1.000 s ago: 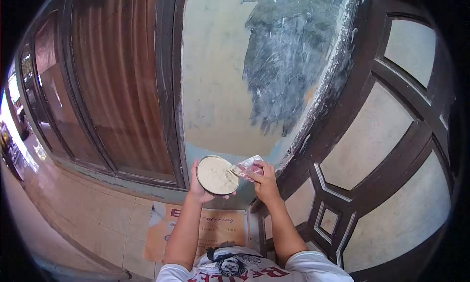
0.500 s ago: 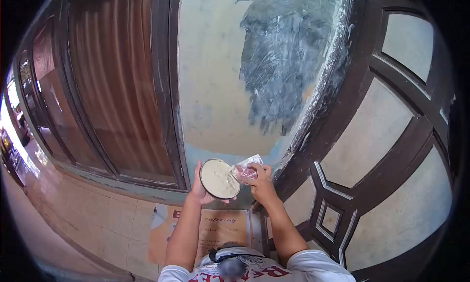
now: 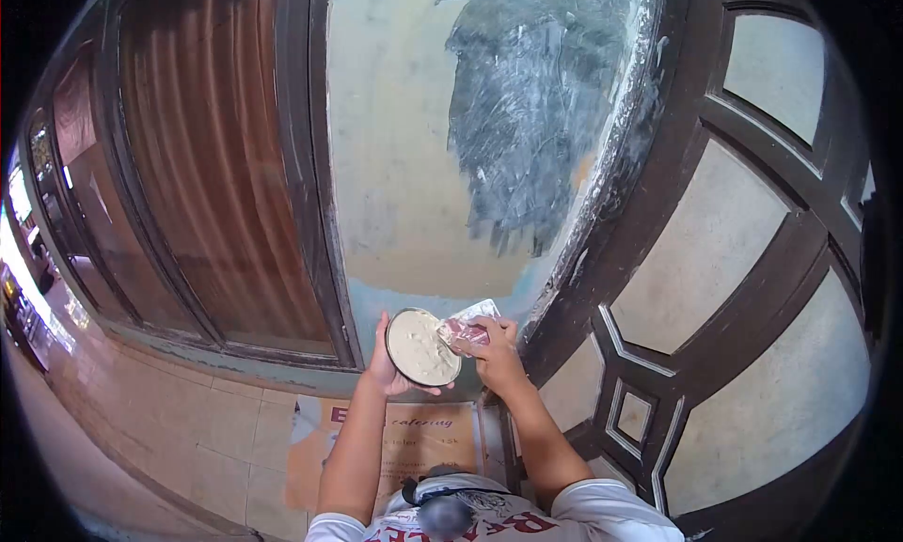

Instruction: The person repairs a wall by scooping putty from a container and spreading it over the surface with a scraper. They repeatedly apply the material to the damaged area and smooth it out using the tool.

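Where the two forearms converge in front of the torso, we see the left hand (image 3: 393,371) supporting a round, shallow bowl (image 3: 389,331) of pale, creamy paste (image 3: 419,348). Its fingers are spread and partly curled: the thumb lies along the bowl's left side, and some fingertips show below the lower right edge, the rest being hidden beneath. The right hand (image 3: 497,356) is closed in a pinch, thumb and fingers gripping a flat scraper (image 3: 480,311), whose reddish part lies at the paste's right margin; we cannot tell how deeply it enters. We note the left forearm rising nearly upright and the right slanting inward, its palm turned toward the bowl. The bowl is tilted slightly, its open face toward us. Beyond the hands stands a cream wall (image 3: 404,185) bearing a dark gray patch (image 3: 517,119), between a curtained window (image 3: 207,166) and a paneled door (image 3: 710,251); a printed banner (image 3: 423,439) lies below on the tiled floor (image 3: 212,434).
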### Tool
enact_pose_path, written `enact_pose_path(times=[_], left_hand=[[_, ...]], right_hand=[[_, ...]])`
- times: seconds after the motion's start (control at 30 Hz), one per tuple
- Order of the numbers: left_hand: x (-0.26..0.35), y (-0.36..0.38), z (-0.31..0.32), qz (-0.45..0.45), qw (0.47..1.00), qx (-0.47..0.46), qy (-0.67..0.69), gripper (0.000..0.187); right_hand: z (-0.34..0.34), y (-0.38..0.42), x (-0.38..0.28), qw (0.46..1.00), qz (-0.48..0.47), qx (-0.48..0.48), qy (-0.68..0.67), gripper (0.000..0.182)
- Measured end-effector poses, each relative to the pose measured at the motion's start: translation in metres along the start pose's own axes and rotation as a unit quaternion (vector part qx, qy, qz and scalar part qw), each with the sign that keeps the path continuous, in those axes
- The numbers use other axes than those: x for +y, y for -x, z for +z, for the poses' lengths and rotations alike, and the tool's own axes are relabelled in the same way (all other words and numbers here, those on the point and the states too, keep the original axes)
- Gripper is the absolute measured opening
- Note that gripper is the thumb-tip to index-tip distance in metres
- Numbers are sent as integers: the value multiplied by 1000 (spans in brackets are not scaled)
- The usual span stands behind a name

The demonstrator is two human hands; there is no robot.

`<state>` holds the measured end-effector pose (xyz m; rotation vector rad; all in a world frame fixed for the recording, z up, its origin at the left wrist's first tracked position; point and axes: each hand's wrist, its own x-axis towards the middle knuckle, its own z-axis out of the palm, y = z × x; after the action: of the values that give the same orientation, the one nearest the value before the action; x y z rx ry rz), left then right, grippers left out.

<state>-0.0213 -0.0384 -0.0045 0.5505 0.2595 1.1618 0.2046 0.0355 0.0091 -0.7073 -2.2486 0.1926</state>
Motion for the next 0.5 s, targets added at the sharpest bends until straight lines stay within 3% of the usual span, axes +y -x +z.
enact_pose_path(times=[0.5], left_hand=[[-13,-13,-8,-31,999,-17,-12,108]], right_hand=[[-1,1,10,998,-18,60,-10,48]])
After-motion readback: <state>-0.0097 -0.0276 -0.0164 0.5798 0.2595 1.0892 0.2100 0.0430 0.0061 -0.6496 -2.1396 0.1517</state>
